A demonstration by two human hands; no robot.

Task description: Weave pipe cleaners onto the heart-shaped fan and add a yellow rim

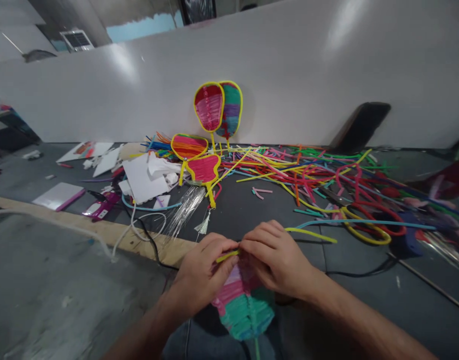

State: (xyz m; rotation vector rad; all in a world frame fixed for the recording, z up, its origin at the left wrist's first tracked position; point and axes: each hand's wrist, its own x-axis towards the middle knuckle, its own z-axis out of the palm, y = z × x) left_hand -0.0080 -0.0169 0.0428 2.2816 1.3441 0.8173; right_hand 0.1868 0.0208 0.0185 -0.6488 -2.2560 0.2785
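Observation:
A pink and green fan [248, 312] made of pipe cleaners is held over my lap, its thin green stem pointing down towards me. Along its far edge runs a yellow pipe cleaner [227, 256], whose other end sticks out past my right hand over the table. My left hand [205, 267] pinches the yellow pipe cleaner against the fan's edge. Close beside it, my right hand [276, 257] is closed over the same edge, fingertips almost meeting the left ones. The fingers hide part of the fan's upper half.
Finished yellow-rimmed fans [210, 107] lean on the white partition [289, 75]. Loose pipe cleaners [282, 167] spread across the dark table, with scissors [340, 200] at right. A dark phone-like slab [360, 127] leans upright. White papers [145, 177], a glue gun-like purple item [102, 205] and cables lie left.

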